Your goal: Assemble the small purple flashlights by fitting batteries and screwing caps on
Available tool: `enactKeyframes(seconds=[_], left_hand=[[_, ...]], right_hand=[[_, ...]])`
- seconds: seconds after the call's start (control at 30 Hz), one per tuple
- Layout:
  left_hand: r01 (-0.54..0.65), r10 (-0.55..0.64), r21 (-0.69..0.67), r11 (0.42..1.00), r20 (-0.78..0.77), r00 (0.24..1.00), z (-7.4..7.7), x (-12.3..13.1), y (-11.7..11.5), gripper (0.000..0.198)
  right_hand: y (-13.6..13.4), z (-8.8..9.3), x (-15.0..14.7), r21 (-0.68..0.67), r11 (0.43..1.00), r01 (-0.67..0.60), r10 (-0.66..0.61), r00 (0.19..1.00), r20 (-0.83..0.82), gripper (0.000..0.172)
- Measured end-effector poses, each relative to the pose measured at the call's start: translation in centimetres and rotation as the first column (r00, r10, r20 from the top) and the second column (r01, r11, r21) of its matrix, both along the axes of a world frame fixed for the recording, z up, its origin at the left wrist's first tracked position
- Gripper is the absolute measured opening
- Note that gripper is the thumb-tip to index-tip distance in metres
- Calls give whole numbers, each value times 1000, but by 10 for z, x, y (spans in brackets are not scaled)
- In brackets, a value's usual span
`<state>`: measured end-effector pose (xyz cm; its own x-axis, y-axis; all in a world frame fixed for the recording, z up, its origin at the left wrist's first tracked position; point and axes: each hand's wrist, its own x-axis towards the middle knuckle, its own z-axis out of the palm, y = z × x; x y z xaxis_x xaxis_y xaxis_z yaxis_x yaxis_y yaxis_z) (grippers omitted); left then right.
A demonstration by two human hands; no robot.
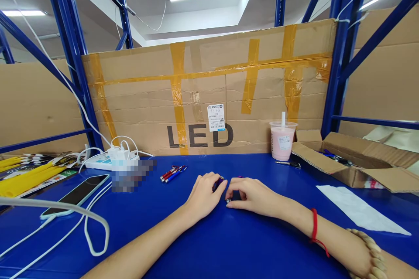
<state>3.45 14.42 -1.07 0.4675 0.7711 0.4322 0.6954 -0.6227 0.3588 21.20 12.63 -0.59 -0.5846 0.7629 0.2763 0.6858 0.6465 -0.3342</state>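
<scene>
Both my hands rest on the blue tabletop (pixel 229 244), fingertips meeting in the middle. My left hand (pixel 204 195) is curled around a small dark purple object (pixel 218 182), only partly visible. My right hand (pixel 250 195) is closed on a small item with a silver tip (pixel 228 201), mostly hidden under the fingers. A red string and a bead bracelet sit on my right wrist. A few red and blue pen-like sticks (pixel 173 173) lie just beyond my left hand.
A taped cardboard sheet marked LED (pixel 209 100) stands at the back. A pink drink cup with straw (pixel 283 140) and an open carton (pixel 353 161) sit right. A phone (pixel 77 194), white cables, a power strip (pixel 108 159) and yellow items lie left. White paper (pixel 356 209) lies right.
</scene>
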Motion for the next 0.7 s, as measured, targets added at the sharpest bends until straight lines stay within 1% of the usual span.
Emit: enactKeyframes(seconds=[0.1,0.27,0.37,0.43,0.53,0.7], left_hand=[[-15,15,8,1000,4,1000,-1,0,2,30],[-49,49,20,999,11,999,-1,-3,7,30],[-50,50,41,998,1,999,-1,-5,8,32],[-47,48,61,997,-9,999,-1,-5,8,32],[-59,61,89,994,-21,998,-1,-6,10,32],[-106,111,117,988,-37,993,-1,-10,15,35]], right_hand=[[-1,2,-1,12,999,36,-36,999,-6,16],[-4,7,-2,15,987,162,-161,986,-45,20],[-3,8,-2,17,977,213,-210,974,-86,21],[-2,9,-1,31,970,242,-238,967,-85,21],[0,9,0,49,962,267,-263,962,-78,21],[1,8,2,34,962,273,-267,957,-111,22]])
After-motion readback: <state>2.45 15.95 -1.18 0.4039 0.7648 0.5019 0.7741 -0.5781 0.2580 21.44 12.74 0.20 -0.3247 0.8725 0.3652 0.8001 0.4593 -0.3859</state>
